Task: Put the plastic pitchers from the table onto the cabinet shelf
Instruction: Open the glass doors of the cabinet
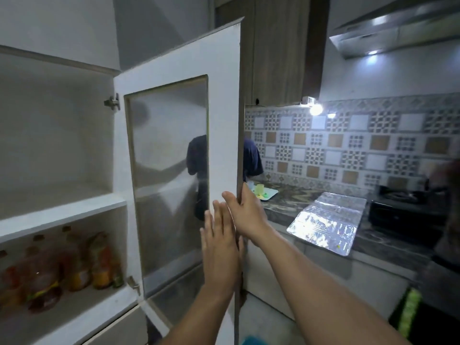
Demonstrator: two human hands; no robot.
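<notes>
A white cabinet door (224, 95) with a frosted glass pane stands swung open in front of me. My right hand (245, 215) grips its free edge, thumb on the inner face and fingers behind. My left hand (220, 235) lies flat against the door's inner face just below, fingers apart and pointing up. The cabinet's upper shelf (62, 207) is a bare white board. No plastic pitcher is clearly in view; a small yellow-green cup (259, 188) sits on a pale tray (270, 194) on the counter behind the door.
Several bottles (74, 265) fill the lower shelf. A dark marble counter (293, 197) runs right, holding a foil-covered mat (326, 220) and a black stove (408, 202). A person in a dark shirt (252, 158) stands behind the door. Patterned tiles line the wall.
</notes>
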